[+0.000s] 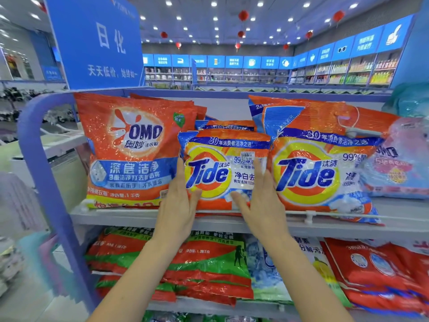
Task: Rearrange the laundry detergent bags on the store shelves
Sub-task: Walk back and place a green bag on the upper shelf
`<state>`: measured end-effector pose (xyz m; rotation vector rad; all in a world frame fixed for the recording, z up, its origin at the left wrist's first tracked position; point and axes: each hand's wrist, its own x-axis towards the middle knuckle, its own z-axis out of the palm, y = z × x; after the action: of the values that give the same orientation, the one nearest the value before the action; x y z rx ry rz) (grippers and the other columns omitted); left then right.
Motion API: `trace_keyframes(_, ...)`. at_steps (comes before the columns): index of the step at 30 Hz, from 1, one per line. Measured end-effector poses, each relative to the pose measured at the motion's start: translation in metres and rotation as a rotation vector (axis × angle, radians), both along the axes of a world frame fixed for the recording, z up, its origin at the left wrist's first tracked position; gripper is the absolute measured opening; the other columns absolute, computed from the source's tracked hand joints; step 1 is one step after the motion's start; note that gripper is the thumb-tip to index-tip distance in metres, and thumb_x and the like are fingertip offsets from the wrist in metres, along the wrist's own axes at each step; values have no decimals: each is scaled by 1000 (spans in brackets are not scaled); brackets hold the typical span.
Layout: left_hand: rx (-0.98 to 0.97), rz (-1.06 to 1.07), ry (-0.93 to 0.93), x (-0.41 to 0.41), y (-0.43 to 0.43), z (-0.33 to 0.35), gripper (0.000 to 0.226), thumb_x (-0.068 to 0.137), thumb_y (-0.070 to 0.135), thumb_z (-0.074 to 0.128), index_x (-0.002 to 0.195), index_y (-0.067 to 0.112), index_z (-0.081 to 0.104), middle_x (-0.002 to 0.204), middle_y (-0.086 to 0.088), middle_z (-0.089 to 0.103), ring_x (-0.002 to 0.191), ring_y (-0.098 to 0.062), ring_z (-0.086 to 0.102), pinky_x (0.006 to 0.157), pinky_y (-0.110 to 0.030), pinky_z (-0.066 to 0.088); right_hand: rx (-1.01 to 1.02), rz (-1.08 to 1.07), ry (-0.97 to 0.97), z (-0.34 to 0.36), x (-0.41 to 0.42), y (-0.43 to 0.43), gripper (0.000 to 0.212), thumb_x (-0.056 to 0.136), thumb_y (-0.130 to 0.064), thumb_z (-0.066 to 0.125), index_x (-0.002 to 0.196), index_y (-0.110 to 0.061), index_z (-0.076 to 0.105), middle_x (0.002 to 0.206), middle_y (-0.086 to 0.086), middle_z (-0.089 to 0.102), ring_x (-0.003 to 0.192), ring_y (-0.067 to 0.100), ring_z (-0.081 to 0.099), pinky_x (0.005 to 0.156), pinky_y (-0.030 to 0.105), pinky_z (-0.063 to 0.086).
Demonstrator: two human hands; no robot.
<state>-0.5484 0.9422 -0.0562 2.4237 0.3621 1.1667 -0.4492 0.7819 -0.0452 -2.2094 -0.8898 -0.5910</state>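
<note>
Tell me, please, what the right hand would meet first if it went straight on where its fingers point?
Probably the small orange-and-yellow plastic Tide bag, which the right hand touches; depth is unclear.

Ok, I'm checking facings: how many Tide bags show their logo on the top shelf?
2: the small Tide bag mid-shelf, and the large Tide bag right of it. More orange bags behind them may be Tide too.
</note>
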Motion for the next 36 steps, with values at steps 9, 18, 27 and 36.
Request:
trace_keyframes(9,177,166,149,24,7,-2,61,89,56,6,138,37,-27,132,-14,44,114,-28,46,93,-38,38,-287,-171,53,2,19,21,88,82,-73,18,146,-27,-22,156,13,8,136,29,32,86,34,46)
trace_keyframes(18,-34,92,181,17,7,5,70,97,46,35,149,36,-11,128,-9,44,119,-25,43,96,-41,41,-322,-267,-5,0,16,17,95,82,-75,16,148,-15,-17,140,11,38,121,24,43,91,32,37)
trace_keyframes(27,-123,72,-65,-8,-10,23,72,93,39,51,151,20,14,141,-9,35,130,-22,35,103,-40,34,9,-30,-36,15,-14,-26,73,91,-59,31,150,-25,3,155,5,23,141,16,17,112,27,16)
trace_keyframes(36,-547,-423,-192,-7,-77,-1,11,86,32,55,90,30,65,78,6,67,69,-3,61,64,-11,48,550,-209,149,-21,-52,-208,14,90,-28,53,78,-28,60,65,-6,63,61,6,57,57,19,42)
